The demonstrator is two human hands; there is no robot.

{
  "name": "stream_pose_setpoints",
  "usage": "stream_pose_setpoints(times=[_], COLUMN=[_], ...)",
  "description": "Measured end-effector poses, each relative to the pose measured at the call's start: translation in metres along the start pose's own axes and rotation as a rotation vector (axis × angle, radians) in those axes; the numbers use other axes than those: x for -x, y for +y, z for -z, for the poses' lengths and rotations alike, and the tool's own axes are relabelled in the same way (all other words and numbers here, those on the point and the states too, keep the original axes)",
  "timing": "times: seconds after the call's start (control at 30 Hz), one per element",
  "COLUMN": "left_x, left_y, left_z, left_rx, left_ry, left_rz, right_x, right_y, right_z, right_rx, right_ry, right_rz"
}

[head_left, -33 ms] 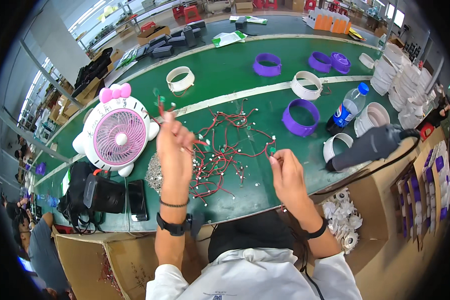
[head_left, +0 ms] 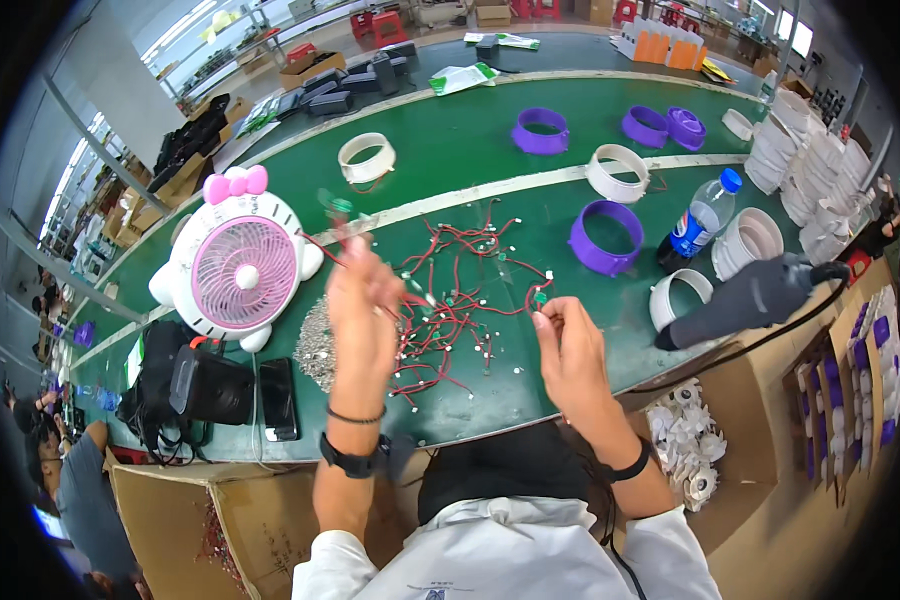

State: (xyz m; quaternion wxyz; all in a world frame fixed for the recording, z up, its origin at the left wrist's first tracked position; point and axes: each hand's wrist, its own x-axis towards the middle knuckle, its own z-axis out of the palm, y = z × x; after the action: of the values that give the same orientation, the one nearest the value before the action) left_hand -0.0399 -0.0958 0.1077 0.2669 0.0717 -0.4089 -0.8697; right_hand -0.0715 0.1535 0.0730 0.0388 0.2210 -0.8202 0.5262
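Observation:
My left hand (head_left: 362, 300) is closed on red wires with small green circuit boards (head_left: 338, 207), which stick up past its fingers and are blurred. White connectors hang at its right side. With thumb and finger, my right hand (head_left: 573, 350) pinches a small green circuit board (head_left: 540, 298) whose red wire runs left into the pile. Between both hands a tangle of red wires (head_left: 452, 312) with white connectors and green boards lies on the green table (head_left: 490, 395). Beside my left forearm is a heap of tiny silvery parts (head_left: 316, 345), partly hidden.
A white and pink fan (head_left: 245, 268) stands at left, near a black phone (head_left: 279, 398). To the right are a purple ring (head_left: 607, 238), a cola bottle (head_left: 697, 222), white rings (head_left: 747, 243) and a dark grey corded tool (head_left: 745, 298). Cardboard boxes (head_left: 735, 420) flank me below the table edge.
My left hand has dropped slightly and moved a little right with its wires and boards. My right hand stays nearly in place, still pinching its board. The whole view has shifted slightly.

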Motion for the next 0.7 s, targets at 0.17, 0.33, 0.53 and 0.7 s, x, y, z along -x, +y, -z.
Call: stream_pose_setpoints(times=[0.17,0.33,0.53,0.7], left_x=[0.083,0.121,0.179,0.261], left_y=[-0.027,-0.009,0.067,0.213], left_z=[-0.001,-0.001,0.034,0.055], left_rx=[-0.364,-0.469,-0.498,-1.075], left_ry=[-0.135,-0.082,0.170,0.707], left_rz=[0.152,0.119,-0.027,-0.556], right_x=[-0.013,-0.007,-0.012,0.003], right_y=[-0.055,-0.070,-0.087,-0.071], right_z=[-0.046,-0.062,-0.050,-0.027], right_rx=[-0.230,-0.256,-0.629,-0.712], right_ry=[-0.079,-0.267,-0.669,-0.627], right_rz=[0.225,0.282,0.243,0.089])
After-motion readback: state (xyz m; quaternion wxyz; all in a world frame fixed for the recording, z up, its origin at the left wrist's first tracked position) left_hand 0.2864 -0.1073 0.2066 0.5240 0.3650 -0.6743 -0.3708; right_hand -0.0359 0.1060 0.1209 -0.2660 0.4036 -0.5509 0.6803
